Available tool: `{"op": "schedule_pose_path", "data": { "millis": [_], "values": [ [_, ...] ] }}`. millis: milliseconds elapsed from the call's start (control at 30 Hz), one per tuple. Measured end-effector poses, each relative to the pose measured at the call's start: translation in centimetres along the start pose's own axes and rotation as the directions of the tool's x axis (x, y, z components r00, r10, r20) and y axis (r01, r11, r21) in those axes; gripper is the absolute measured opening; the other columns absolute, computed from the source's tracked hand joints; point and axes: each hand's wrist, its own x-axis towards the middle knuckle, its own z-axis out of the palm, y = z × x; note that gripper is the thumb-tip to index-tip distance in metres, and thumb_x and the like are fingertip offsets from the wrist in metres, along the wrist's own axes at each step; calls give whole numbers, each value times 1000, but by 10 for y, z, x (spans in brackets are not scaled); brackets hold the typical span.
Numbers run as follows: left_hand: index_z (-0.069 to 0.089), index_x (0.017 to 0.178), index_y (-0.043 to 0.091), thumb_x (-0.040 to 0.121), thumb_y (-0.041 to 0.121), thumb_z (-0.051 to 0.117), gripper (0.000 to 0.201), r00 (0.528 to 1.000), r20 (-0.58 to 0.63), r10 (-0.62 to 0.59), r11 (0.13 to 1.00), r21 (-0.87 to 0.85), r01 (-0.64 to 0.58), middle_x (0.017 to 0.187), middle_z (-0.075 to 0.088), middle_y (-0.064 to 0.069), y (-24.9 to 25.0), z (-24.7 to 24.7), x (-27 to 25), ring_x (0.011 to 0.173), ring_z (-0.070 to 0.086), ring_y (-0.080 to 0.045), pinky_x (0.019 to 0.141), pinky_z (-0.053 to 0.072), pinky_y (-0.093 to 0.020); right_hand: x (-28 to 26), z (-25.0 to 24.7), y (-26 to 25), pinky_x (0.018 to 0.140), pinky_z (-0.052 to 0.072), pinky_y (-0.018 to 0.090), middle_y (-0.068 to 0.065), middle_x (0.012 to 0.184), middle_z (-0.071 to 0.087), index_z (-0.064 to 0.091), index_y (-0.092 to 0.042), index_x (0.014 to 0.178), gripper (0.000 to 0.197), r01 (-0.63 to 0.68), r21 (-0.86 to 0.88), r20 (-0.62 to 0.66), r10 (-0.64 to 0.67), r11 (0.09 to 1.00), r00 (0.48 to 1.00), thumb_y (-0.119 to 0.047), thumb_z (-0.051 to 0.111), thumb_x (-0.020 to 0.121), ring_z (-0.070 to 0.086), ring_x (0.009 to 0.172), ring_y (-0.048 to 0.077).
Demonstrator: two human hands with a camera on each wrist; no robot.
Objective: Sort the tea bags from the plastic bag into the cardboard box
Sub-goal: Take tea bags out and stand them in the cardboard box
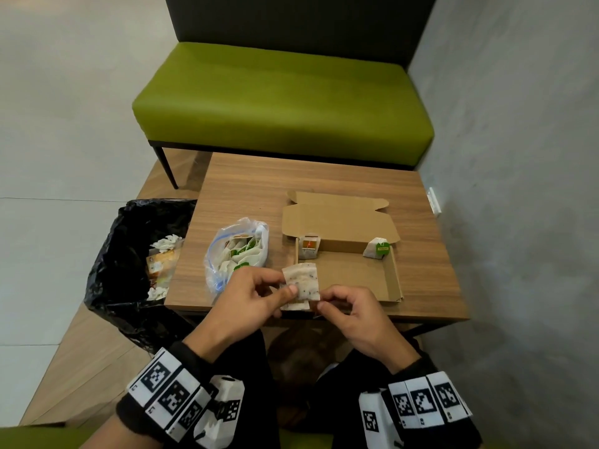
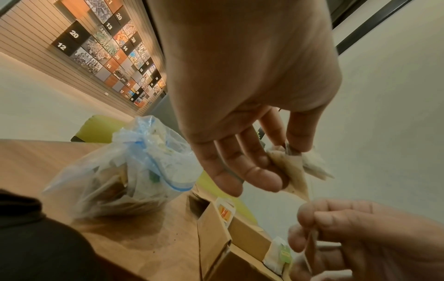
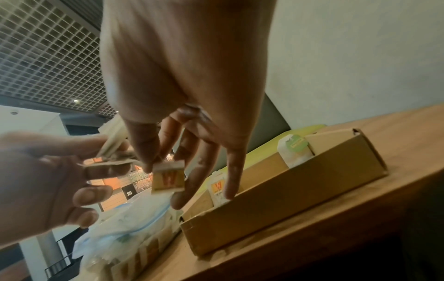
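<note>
My left hand [image 1: 287, 286] pinches a speckled white tea bag [image 1: 301, 281] above the table's front edge; the pinch shows close up in the left wrist view [image 2: 293, 167]. My right hand [image 1: 321, 304] pinches the bag's small orange tag [image 3: 168, 180] between thumb and forefinger. The clear plastic bag [image 1: 236, 254] with several tea bags lies left of the hands. The open cardboard box [image 1: 393, 273] holds an orange-tagged tea bag [image 1: 309, 246] at its back left corner and a green-tagged tea bag [image 1: 377, 247] at its back right.
A bin with a black liner [image 1: 129, 222] stands left of the wooden table [image 1: 246, 189], with rubbish in it. A green bench [image 1: 282, 102] is behind the table, and a grey wall [image 1: 518, 157] runs along the right.
</note>
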Motion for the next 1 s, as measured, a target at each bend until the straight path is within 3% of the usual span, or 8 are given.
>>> {"op": "schedule_pose_path", "data": {
  "millis": [167,367,467,533,600,733,867,1000],
  "values": [
    [72,66,46,93,17,65,40,1000,-8,22,1000,-2,-22,58,67,9,3,0,-1,57,60,-12,60,48,-20,-6,4,-2,87,57,34,5,97,74,72,-17,107,19,-49,66,108,41,997,993,-14,72,89,69,88,15],
    [76,86,34,92,33,67,11,989,-136,50,997,67,-41,71,72,-1,-3,2,5,63,65,-24,66,56,-49,-8,4,-6,78,57,31,3,84,75,69,-22,100,24,-115,85,-46,120,990,992,-10,79,82,70,79,12],
    [74,100,42,87,57,59,25,985,-159,69,976,216,-33,66,69,4,-12,4,5,58,63,-18,58,56,-44,-12,6,-12,72,58,30,1,77,75,68,-21,85,23,-103,122,-133,119,987,984,-8,84,75,71,73,13],
    [73,101,45,89,55,59,21,983,-157,93,935,353,-32,58,63,16,-13,6,5,53,57,-8,50,47,-31,-17,7,-17,69,57,26,4,78,75,73,-18,80,19,-71,166,-125,92,984,988,-5,85,74,69,71,13],
    [72,103,47,91,50,60,17,983,-142,119,887,461,-41,56,60,24,-12,11,4,53,57,-2,52,40,-25,-22,4,-24,75,58,26,7,88,76,76,-14,91,22,-54,264,-65,73,963,995,0,82,75,70,78,17],
    [69,109,47,91,56,53,26,992,-62,108,847,528,-60,76,70,21,-15,16,2,62,62,-1,63,54,-31,-26,-2,-32,84,58,27,4,104,77,72,-12,109,39,-45,370,71,20,928,997,13,72,79,72,97,18],
    [69,108,43,94,49,56,21,998,26,60,903,425,-66,88,70,22,-17,18,3,68,64,0,70,57,-38,-20,1,-29,79,57,24,2,97,76,78,-18,99,21,26,250,-100,-1,968,995,-3,72,86,71,88,11],
    [71,103,40,96,43,57,15,999,42,34,958,284,-44,83,70,18,-18,18,4,68,66,-6,71,57,-44,-14,6,-25,72,57,25,0,89,73,78,-22,98,18,50,196,-254,1,979,967,-9,75,85,68,82,10]
  ]
}}
